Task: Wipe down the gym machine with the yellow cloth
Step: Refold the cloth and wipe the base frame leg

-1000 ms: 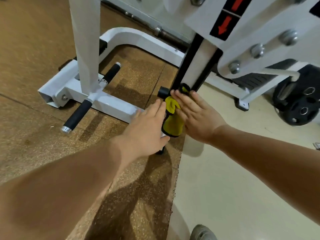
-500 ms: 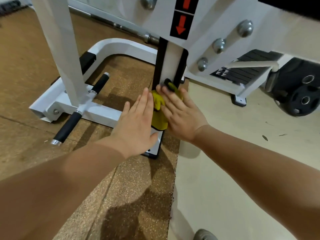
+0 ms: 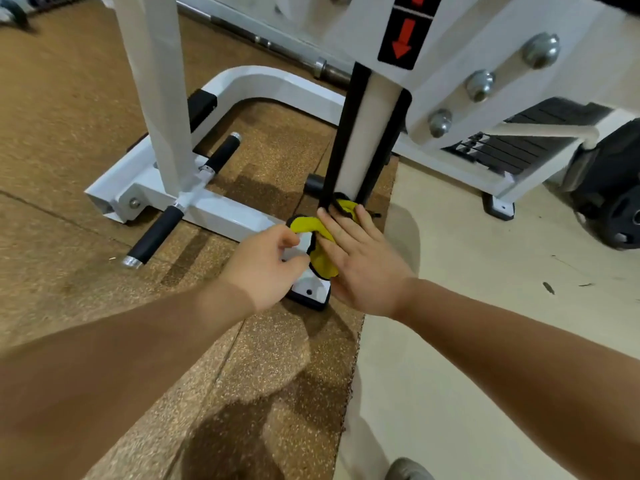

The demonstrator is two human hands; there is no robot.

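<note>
Right hand (image 3: 363, 261) lies flat, fingers straight, pressing the yellow cloth (image 3: 323, 264) onto the machine's foot (image 3: 311, 289) below the post (image 3: 363, 140). Left hand (image 3: 266, 268) curls at the cloth's left edge; its hold is unclear.

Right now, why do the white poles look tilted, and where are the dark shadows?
Head view: the wide lens makes the white metal upright post lean; corners look smeared; dark arm shadows fall on the speckled brown floor; the yellow cloth under the right hand is sharp.
</note>
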